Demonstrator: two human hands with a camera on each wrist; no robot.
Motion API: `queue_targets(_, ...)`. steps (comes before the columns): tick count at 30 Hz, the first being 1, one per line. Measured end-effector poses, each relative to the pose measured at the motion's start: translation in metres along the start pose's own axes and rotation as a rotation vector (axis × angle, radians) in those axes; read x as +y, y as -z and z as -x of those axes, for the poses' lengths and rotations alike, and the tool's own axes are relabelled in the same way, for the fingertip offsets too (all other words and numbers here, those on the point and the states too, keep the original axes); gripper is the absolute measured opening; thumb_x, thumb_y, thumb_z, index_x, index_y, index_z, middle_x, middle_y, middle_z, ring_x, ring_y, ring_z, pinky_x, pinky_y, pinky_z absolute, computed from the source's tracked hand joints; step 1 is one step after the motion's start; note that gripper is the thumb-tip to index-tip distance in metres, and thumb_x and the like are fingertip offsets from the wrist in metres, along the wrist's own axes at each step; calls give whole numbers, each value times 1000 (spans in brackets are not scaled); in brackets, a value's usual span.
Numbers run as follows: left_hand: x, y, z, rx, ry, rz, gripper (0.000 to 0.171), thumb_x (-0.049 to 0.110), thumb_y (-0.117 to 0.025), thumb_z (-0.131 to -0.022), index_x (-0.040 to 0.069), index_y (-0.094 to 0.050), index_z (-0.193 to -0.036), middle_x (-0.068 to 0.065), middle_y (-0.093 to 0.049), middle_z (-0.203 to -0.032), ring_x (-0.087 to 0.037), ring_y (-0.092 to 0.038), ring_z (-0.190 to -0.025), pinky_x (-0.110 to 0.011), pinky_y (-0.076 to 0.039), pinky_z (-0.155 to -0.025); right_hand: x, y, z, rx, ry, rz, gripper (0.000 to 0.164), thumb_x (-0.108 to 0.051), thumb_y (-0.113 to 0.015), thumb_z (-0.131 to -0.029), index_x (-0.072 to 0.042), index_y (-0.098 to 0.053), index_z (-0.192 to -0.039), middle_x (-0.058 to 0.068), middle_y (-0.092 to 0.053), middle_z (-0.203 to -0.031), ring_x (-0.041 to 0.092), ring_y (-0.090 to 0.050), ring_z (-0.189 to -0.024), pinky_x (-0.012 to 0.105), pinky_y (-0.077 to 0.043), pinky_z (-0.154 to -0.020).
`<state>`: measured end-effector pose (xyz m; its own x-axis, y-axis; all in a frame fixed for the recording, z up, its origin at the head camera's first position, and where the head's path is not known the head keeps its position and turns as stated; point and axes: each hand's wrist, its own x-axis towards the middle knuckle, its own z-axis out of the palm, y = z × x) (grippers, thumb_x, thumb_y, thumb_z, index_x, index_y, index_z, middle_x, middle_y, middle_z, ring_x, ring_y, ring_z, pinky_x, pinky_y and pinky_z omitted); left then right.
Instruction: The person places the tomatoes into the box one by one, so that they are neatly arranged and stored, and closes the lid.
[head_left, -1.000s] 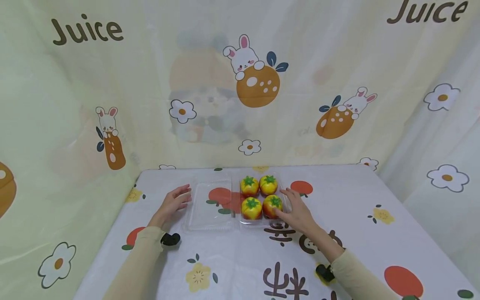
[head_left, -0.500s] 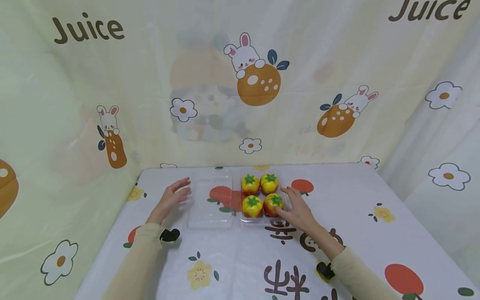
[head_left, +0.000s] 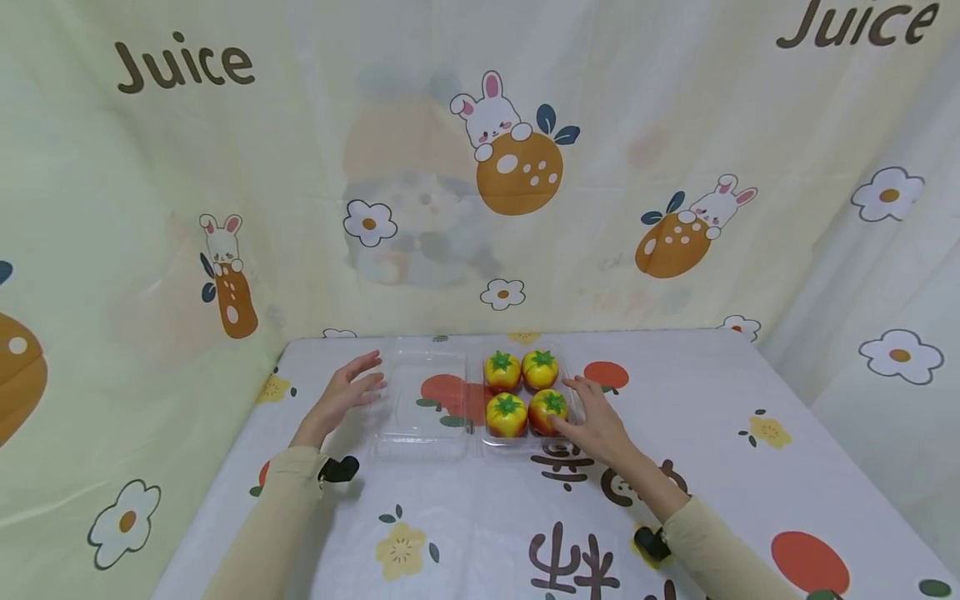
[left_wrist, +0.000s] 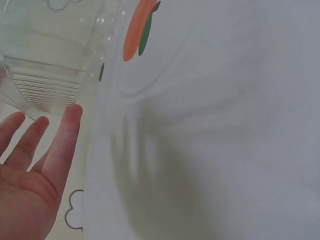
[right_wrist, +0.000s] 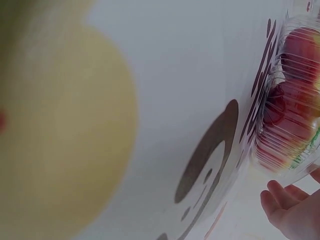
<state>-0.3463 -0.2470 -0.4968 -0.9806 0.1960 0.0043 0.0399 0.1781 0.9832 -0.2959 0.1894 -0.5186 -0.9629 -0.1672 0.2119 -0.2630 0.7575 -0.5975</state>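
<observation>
A clear plastic clamshell container [head_left: 514, 446] lies unfolded on the table. Several yellow-red, tomato-like fruits with green leafy tops fill its right half, the front right fruit [head_left: 545, 410] among them. My right hand [head_left: 598, 425] holds the right side of this half, thumb over the rim beside that fruit and fingers outside the wall. In the right wrist view, fingertips [right_wrist: 272, 200] show just under the rim. To the left, the transparent lid [head_left: 423, 442] lies flat, with nothing in it. My left hand [head_left: 339, 400] has its fingers loosely extended at the lid's outer edge; in the left wrist view, fingertips [left_wrist: 73, 112] meet its ridged side.
A white tablecloth [head_left: 697, 433] printed with fruit, flowers and dark characters covers the table. Behind it hangs a pale curtain [head_left: 585, 283] with rabbit pictures, and more curtain closes both sides. A black wrist camera [head_left: 339, 469] sits on the left sleeve.
My left hand has shifted slightly along the lid's left edge, away from me. The right hand keeps its place on the container. The head view has moved only a little.
</observation>
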Motion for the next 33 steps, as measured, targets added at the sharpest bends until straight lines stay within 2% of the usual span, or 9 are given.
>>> queue_targets(7,8,0,2,22,50,41,61,19,-50,-104,1,-23,-155,-26,-31,-155,-40,-48,-131,-43,-46,-100,2,-2,-1,-9,-12,10,72,-40,-71,-87,-3,-45,-143,26,-32,-150,47,-40,-132,63,-38,-101)
queue_targets(13,17,2,1,80,128,243,57,15,-46,-105,4,-23,-155,-27,-34,-152,-30,-56,-125,-38,-46,-101,1,-2,-2,-8,-15,8,72,-40,-71,-87,-4,-44,-143,26,-33,-149,46,-41,-131,63,-39,-101)
queue_targets(18,23,5,1,64,142,340,56,18,-44,-106,6,-22,-156,-26,-36,-152,-29,-54,-126,-35,-48,-99,1,-2,-2,1,-1,6,71,-39,-71,-87,-4,-45,-143,26,-33,-149,47,-42,-131,64,-39,-100)
queue_targets(21,25,6,1,53,138,368,56,20,-43,-106,6,-22,-156,-25,-37,-152,-29,-54,-126,-34,-49,-97,2,-2,-2,4,5,4,71,-39,-71,-87,-3,-45,-142,27,-33,-149,47,-42,-130,64,-39,-100)
queue_targets(29,31,4,2,62,142,359,54,23,-46,-106,7,-27,-154,-22,-37,-153,-21,-60,-119,-36,-47,-101,1,-2,-2,-1,-5,-5,71,-40,-71,-87,-3,-45,-142,26,-32,-149,48,-41,-131,64,-38,-100)
queue_targets(31,33,3,2,62,136,357,54,22,-45,-106,5,-28,-154,-21,-40,-151,-21,-60,-118,-36,-46,-101,1,-2,-2,-2,-5,-7,71,-39,-71,-87,-3,-45,-143,26,-32,-149,48,-41,-131,64,-38,-100)
queue_targets(33,33,3,3,60,128,364,53,21,-46,-105,2,-30,-152,-17,-48,-145,-20,-62,-117,-35,-47,-100,2,-2,-2,-3,-4,-11,71,-39,-70,-88,-3,-44,-143,26,-32,-149,48,-41,-131,64,-38,-101)
